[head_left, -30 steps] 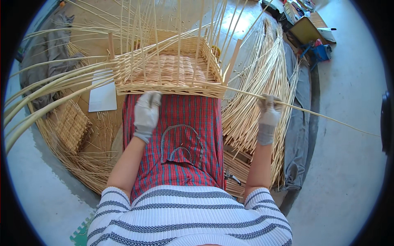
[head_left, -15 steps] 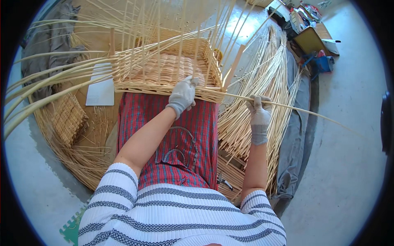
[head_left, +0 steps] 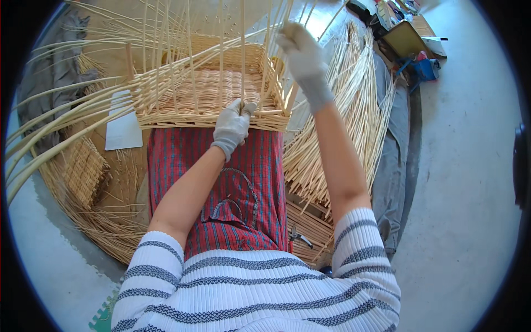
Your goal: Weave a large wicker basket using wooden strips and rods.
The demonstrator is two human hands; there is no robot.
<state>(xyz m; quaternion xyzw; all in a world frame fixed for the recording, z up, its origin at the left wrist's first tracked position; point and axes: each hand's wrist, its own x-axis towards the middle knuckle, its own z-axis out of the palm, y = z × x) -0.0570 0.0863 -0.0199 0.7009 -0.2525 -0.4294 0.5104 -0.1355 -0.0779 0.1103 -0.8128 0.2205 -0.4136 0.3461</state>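
Note:
A rectangular wicker basket [head_left: 215,119] with an open top rests on my lap over a red checked cloth [head_left: 215,166]. Tall upright rods [head_left: 243,50] rise from its sides, and long rods [head_left: 61,116] fan out past its left end. My left hand [head_left: 232,126], in a pale glove, is closed on the near rim around a rod, thumb and fingers pinching beside an upright. Raised over the far right corner is my gloved right hand [head_left: 304,55], its fingers curled and slightly blurred. It seems to grip the weaving rod, mostly hidden there.
A large bundle of peeled rods [head_left: 343,122] lies to the right on grey cloth [head_left: 390,149]. Pruning shears [head_left: 300,238] rest on wooden slats near my right side. On the left are a woven panel [head_left: 86,171], a white sheet [head_left: 123,124] and dark cloth [head_left: 55,72].
My right hand has swung from the right side up and away to the far right corner; the rod that stretched out rightward no longer shows there. My left hand stays on the near rim.

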